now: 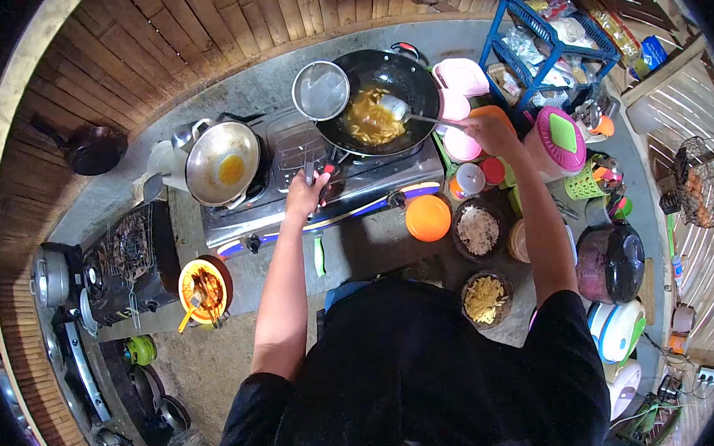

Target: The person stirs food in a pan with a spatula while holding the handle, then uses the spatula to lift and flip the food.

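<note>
My right hand (pixel 492 132) grips a spatula (pixel 396 106), its blade among pieces (pixel 373 129) in the wok (pixel 418 86). My left hand (pixel 306 195) is closed on a handle (pixel 309 174), wok's or strainer's (pixel 321 90) I cannot tell. Step, judged: stirring. Next move likely calls for a low blade, steady wok.

Black for the wok (pixel 418 92), with red flashing on its handle (pixel 404 48)! Golden brown goes the food (pixel 376 125), dull silver the spatula (pixel 394 106), grey mesh the strainer (pixel 321 91). The stove (pixel 289 216) shines silver, its front banded blue, white and orange! And look at that bowl (pixel 185 283), vivid orange-yellow, with red sauce (pixel 205 289) and a yellow spoon (pixel 186 319). Solid orange on the tub (pixel 428 217), bright magenta with a lime square on the lid (pixel 545 143), and blue latticework on the rack (pixel 587 56)! Plain black for the shirt (pixel 435 368), brown stripes across the wall (pixel 223 15)!
</note>
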Available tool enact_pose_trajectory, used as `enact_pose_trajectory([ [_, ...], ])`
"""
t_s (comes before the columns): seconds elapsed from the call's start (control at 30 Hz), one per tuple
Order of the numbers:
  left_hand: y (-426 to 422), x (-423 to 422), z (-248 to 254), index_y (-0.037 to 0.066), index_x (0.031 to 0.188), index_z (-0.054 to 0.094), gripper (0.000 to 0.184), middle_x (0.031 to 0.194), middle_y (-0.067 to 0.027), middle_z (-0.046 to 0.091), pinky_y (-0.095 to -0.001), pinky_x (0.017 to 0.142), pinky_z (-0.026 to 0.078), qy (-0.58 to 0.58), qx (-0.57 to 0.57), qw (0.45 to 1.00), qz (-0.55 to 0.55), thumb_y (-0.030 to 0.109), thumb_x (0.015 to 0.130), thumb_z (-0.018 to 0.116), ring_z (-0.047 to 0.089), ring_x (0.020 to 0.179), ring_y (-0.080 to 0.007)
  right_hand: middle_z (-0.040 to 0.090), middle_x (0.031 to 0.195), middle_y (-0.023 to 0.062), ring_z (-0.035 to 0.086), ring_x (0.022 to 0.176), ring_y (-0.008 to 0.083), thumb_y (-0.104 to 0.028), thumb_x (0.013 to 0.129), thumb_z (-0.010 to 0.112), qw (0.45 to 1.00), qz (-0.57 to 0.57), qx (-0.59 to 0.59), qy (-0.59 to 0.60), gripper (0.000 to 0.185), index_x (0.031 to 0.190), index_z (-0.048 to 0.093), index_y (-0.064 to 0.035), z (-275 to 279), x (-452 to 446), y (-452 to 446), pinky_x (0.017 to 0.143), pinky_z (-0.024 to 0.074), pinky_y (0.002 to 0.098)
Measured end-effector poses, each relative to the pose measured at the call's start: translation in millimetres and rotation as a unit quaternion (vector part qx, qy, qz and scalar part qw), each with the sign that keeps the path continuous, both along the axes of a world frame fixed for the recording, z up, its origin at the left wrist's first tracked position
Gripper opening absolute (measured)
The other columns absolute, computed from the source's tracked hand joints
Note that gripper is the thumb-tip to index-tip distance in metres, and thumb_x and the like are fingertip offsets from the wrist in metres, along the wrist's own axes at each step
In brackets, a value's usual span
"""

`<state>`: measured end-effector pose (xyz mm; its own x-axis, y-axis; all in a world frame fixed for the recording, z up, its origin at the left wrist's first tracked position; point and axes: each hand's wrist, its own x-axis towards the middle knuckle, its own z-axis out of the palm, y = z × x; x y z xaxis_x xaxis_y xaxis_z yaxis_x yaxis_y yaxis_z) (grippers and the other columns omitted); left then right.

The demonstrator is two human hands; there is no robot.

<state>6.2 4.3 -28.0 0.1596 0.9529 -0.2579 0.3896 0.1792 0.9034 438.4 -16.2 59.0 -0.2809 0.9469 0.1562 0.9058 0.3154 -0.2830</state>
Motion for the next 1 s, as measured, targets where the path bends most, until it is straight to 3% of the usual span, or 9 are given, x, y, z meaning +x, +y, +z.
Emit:
enact_pose_trajectory([
  [0.07,-2.1,2.3,9.5,0.005,0.090,0.049,0.030,0.073,-0.0065,0.067,-0.0283,0.035,0.040,0.008,0.002,1.000,0.000,0.029,0.087,0.066,0.056,0.043,-0.0127,0.067,0.089,0.0202,0.066,0.082,0.0319,-0.016,0.083,0.056,0.990,0.011,-0.080,0.114,0.029,0.108,0.066,-0.0050,-4.8,-0.8,-1.7,0.074,0.0514,0.0402],
  [0.17,-3.4,2.6,10.6,0.005,0.089,0.049,0.030,0.073,-0.0063,0.067,-0.0283,0.036,0.041,0.006,-0.003,1.000,0.005,0.029,0.087,0.066,0.056,0.043,-0.0127,0.067,0.092,0.0206,0.067,0.082,0.0288,-0.016,0.083,0.055,0.981,0.063,-0.096,0.158,0.029,0.106,0.067,-0.0021,-17.5,-3.7,-1.3,0.075,0.0514,0.0362],
  [0.27,-2.0,0.9,3.4,0.005,0.089,0.048,0.031,0.073,-0.0063,0.066,-0.0288,0.036,0.042,-0.005,0.013,1.000,0.008,0.030,0.087,0.066,0.056,0.042,-0.0132,0.068,0.088,0.0191,0.067,0.080,0.0252,-0.019,0.083,0.057,0.960,0.025,-0.145,0.240,0.031,0.108,0.066,-0.0017,3.4,-21.8,-14.2,0.074,0.0510,0.0342],
  [0.4,-5.6,4.0,19.2,0.005,0.090,0.048,0.031,0.072,-0.0063,0.066,-0.0291,0.036,0.041,0.022,-0.006,1.000,0.009,0.030,0.087,0.067,0.056,0.042,-0.0136,0.067,0.085,0.0198,0.067,0.080,0.0233,-0.016,0.083,0.058,0.960,-0.012,-0.136,0.246,0.031,0.108,0.065,-0.0003,33.3,-32.5,-24.3,0.073,0.0507,0.0340],
  [0.47,-4.1,3.3,14.5,0.005,0.090,0.049,0.032,0.072,-0.0062,0.066,-0.0288,0.035,0.040,0.023,-0.007,1.000,0.008,0.031,0.087,0.067,0.056,0.042,-0.0135,0.067,0.087,0.0200,0.067,0.079,0.0275,-0.013,0.083,0.059,0.981,-0.061,-0.141,0.121,0.030,0.110,0.065,-0.0047,58.0,-35.9,-28.7,0.073,0.0509,0.0364],
  [0.5,-2.4,3.0,11.0,0.005,0.090,0.049,0.032,0.072,-0.0061,0.066,-0.0287,0.035,0.040,0.015,0.003,1.000,0.010,0.031,0.087,0.067,0.056,0.042,-0.0134,0.067,0.087,0.0200,0.067,0.079,0.0275,-0.013,0.083,0.059,0.981,-0.062,-0.142,0.121,0.030,0.110,0.065,-0.0047,64.7,-34.3,-31.1,0.073,0.0509,0.0364],
  [0.57,-1.7,2.0,3.3,0.004,0.091,0.049,0.032,0.072,-0.0059,0.066,-0.0285,0.035,0.040,0.007,0.011,1.000,0.012,0.031,0.087,0.067,0.056,0.042,-0.0133,0.066,0.091,0.0183,0.065,0.081,0.0331,-0.007,0.082,0.059,0.999,-0.026,0.019,0.038,0.031,0.113,0.064,-0.0094,76.1,-29.5,-36.9,0.072,0.0498,0.0366],
  [0.77,-1.0,1.2,2.8,0.004,0.091,0.050,0.032,0.071,-0.0055,0.066,-0.0282,0.035,0.039,0.002,-0.003,1.000,0.016,0.031,0.087,0.066,0.055,0.042,-0.0130,0.066,0.098,0.0171,0.063,0.088,0.0362,-0.008,0.081,0.061,0.990,-0.126,-0.052,-0.032,0.028,0.108,0.067,-0.0099,112.5,-29.8,-58.1,0.077,0.0499,0.0424],
  [1.0,-4.7,4.0,8.9,0.005,0.088,0.050,0.031,0.069,-0.0053,0.066,-0.0281,0.034,0.039,0.010,0.012,1.000,0.008,0.031,0.087,0.067,0.055,0.041,-0.0129,0.066,0.090,0.0166,0.063,0.085,0.0364,-0.001,0.078,0.055,0.980,-0.154,-0.037,-0.124,0.028,0.103,0.065,-0.0105,77.4,-64.5,-51.4,0.074,0.0502,0.0443],
])
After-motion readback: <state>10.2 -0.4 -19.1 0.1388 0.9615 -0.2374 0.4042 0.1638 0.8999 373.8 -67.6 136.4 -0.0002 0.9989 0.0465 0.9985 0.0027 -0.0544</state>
